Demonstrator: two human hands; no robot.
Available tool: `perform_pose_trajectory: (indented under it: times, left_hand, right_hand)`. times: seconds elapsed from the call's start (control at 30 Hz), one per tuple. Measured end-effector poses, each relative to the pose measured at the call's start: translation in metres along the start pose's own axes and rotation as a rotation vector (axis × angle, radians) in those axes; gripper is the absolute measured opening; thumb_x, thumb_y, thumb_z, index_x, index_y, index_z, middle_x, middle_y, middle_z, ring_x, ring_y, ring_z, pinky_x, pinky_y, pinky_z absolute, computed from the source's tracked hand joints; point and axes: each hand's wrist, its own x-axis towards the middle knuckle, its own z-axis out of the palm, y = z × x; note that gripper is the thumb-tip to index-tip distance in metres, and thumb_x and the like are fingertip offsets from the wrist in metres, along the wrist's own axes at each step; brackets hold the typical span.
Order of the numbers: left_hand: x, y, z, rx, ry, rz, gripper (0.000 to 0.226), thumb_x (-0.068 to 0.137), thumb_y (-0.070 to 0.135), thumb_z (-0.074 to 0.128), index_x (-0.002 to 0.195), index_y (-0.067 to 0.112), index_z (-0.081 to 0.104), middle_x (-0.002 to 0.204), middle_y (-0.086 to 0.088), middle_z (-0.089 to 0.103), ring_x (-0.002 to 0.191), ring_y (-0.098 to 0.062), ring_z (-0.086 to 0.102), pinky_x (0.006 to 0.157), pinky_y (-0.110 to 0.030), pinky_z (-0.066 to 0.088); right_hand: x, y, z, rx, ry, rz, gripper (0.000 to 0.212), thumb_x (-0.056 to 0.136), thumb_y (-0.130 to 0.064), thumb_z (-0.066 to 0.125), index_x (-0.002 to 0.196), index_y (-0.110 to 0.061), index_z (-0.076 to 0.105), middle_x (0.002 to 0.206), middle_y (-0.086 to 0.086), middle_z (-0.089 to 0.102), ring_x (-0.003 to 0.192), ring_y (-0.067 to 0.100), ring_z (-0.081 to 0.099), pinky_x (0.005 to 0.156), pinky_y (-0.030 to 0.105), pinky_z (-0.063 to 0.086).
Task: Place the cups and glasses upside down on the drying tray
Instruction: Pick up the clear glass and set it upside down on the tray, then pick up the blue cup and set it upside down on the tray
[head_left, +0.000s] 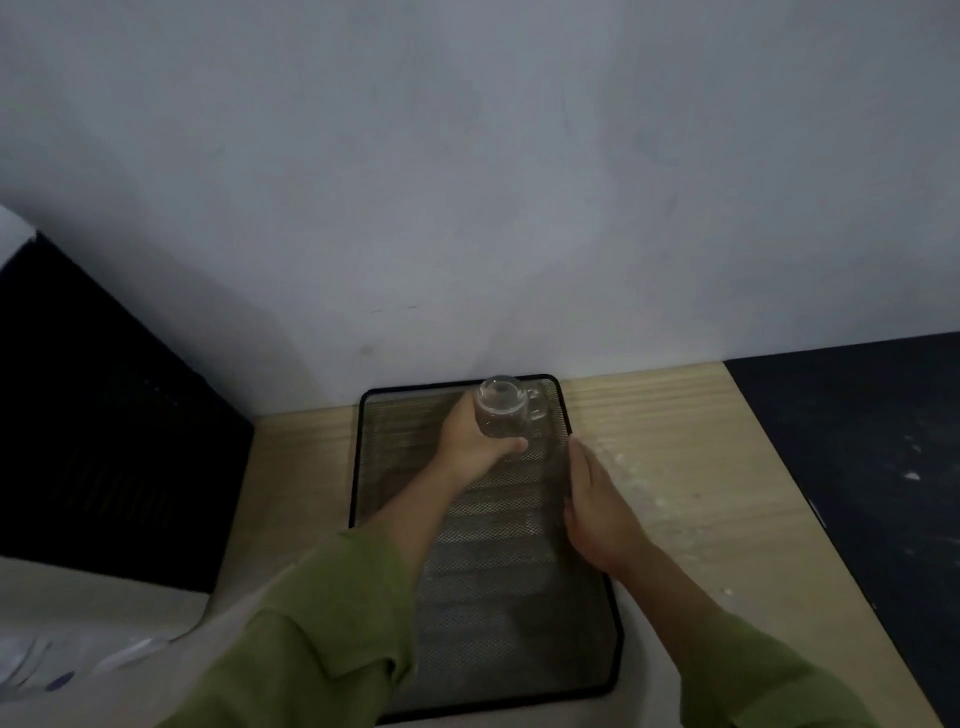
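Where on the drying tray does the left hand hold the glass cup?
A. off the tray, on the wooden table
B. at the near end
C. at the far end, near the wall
C: the left hand grips the glass cup over the far end of the drying tray, close to the wall.

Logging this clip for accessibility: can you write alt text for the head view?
A person's left hand sets a clear glass mug upside down at the far end of a black mesh drying tray on a wooden counter. The right hand, open, rests at the tray's right edge.

The left hand (480, 441) hides the glass mug's (503, 408) rim (blurred anyway).
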Motion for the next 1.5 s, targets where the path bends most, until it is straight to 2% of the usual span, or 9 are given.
perform_pose_trajectory:
  times: [0.1,0.37,0.5,0.6,0.67,0.83,1.07,1.23,1.5]
  left_hand:
    - [0.011,-0.001,0.006,0.0,-0.024,0.019,0.075,0.054,0.014,0.089,0.118,0.021,0.051,0.111,0.008,0.058,0.102,-0.012,0.056,0.084,-0.024,0.043]
    - [0.026,-0.008,0.01,0.032,-0.06,0.059,0.078,0.055,0.011,0.088,0.121,0.024,0.049,0.107,0.013,0.058,0.106,-0.012,0.056,0.08,-0.017,0.044]
    - [0.026,-0.007,0.01,0.061,-0.07,0.094,0.08,0.056,0.006,0.087,0.125,0.02,0.047,0.118,0.002,0.059,0.112,-0.017,0.057,0.096,-0.033,0.047]
    - [0.023,-0.004,0.01,0.072,-0.067,0.116,0.083,0.056,0.005,0.087,0.126,0.019,0.045,0.12,0.001,0.057,0.114,-0.017,0.055,0.092,-0.028,0.044]
    - [0.02,-0.002,0.009,0.075,-0.076,0.109,0.087,0.054,0.009,0.088,0.128,0.018,0.043,0.123,0.0,0.054,0.117,-0.019,0.053,0.092,-0.027,0.042]
    - [-0.003,0.001,-0.01,0.124,-0.063,0.048,0.107,0.058,0.023,0.088,0.145,0.018,0.025,0.148,-0.008,0.038,0.134,-0.024,0.039,0.111,-0.045,0.036]
    - [-0.088,-0.027,-0.063,0.086,0.031,0.106,0.077,0.075,0.025,0.076,0.139,0.02,0.035,0.142,-0.007,0.045,0.131,-0.017,0.042,0.108,-0.038,0.038]
    - [-0.154,-0.058,-0.11,0.059,0.101,0.062,0.064,0.077,0.023,0.074,0.133,0.018,0.044,0.132,-0.004,0.053,0.117,-0.008,0.047,0.097,-0.024,0.036]
    - [-0.247,-0.091,-0.198,0.201,0.125,0.1,0.054,0.081,0.028,0.07,0.13,0.018,0.049,0.129,-0.002,0.057,0.117,-0.012,0.052,0.095,-0.023,0.038]
  right_hand:
    - [0.001,0.003,0.004,0.036,0.03,-0.004,0.07,0.092,-0.006,0.039,0.15,-0.004,-0.001,0.161,0.017,0.006,0.149,0.026,0.005,0.124,0.04,0.011]
    - [0.001,0.004,0.007,0.022,0.037,-0.001,0.071,0.093,-0.006,0.038,0.15,-0.006,-0.004,0.161,0.016,0.005,0.149,0.026,0.004,0.123,0.041,0.013]
    - [0.001,0.003,0.006,0.019,0.033,0.007,0.073,0.092,-0.005,0.039,0.15,-0.007,-0.005,0.161,0.014,0.004,0.149,0.025,0.004,0.123,0.041,0.013]
    - [0.001,0.002,0.004,0.015,0.007,0.013,0.074,0.092,-0.006,0.04,0.15,-0.007,-0.006,0.161,0.014,0.004,0.149,0.024,0.004,0.123,0.04,0.013]
    - [0.001,0.001,-0.001,0.023,-0.011,0.011,0.075,0.091,-0.007,0.043,0.15,-0.007,-0.004,0.161,0.014,0.007,0.149,0.025,0.007,0.123,0.039,0.014]
    - [-0.005,-0.014,-0.012,-0.037,0.065,0.037,0.071,0.09,-0.013,0.049,0.15,-0.006,0.011,0.156,0.016,0.02,0.145,0.033,0.016,0.121,0.042,0.018]
    - [-0.033,-0.068,-0.004,-0.143,0.099,0.004,0.059,0.093,-0.016,0.046,0.147,-0.008,0.025,0.157,0.015,0.021,0.148,0.033,0.009,0.122,0.044,0.014]
    - [-0.055,-0.124,0.022,-0.134,0.061,-0.094,0.055,0.093,-0.017,0.046,0.145,-0.009,0.029,0.156,0.012,0.024,0.148,0.031,0.01,0.121,0.045,0.014]
    - [-0.108,-0.22,0.079,-0.126,0.009,-0.201,0.052,0.092,-0.016,0.046,0.142,-0.006,0.035,0.15,0.016,0.035,0.141,0.032,0.027,0.117,0.042,0.021]
